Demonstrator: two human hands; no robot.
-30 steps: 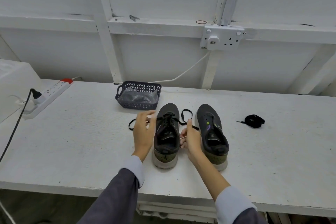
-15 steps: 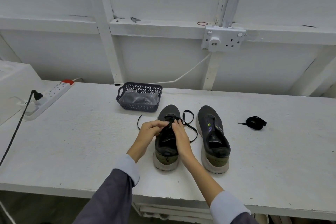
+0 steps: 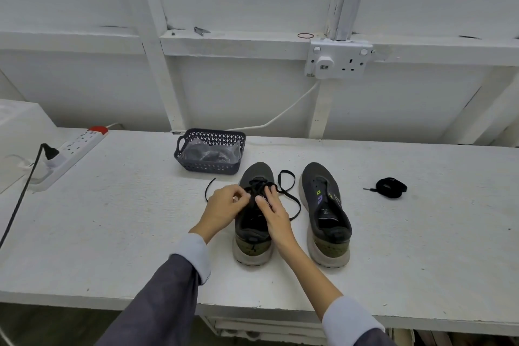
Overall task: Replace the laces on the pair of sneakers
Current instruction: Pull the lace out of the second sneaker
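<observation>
Closest to the person, both hands have drawn in over the left sneaker (image 3: 252,244), which stands toe-away on the worktop (image 3: 112,233). A second ago they were spread to either side of that sneaker, each pulling an end of the black lace (image 3: 257,186) outward. Now the left hand (image 3: 227,205) and right hand (image 3: 273,211) nearly meet above its tongue. The left fingers (image 3: 242,196) are curled in and pinch the lace at the crossings. The right fingers (image 3: 270,194) press onto the same bunch with the thumb closing under them, so both seem to be gripping lace rather than shoe.

The slack has followed them. One end trails just left of the left sneaker's toe, and a loose loop lies on the worktop just to its right, where before the strands were stretched taut. That suggests the pull-through is finished and the hands are feeding the next eyelet or settling the crossings — this shoe is only partly laced.

Just right of the left sneaker stands the right sneaker (image 3: 327,219), its eyelets bare. Well beyond that, further right, a coiled lace (image 3: 391,187) waits. Just behind the left sneaker's toe sits a dark mesh basket (image 3: 209,170) holding a clear bag — so roughly half the job looks to remain.
</observation>
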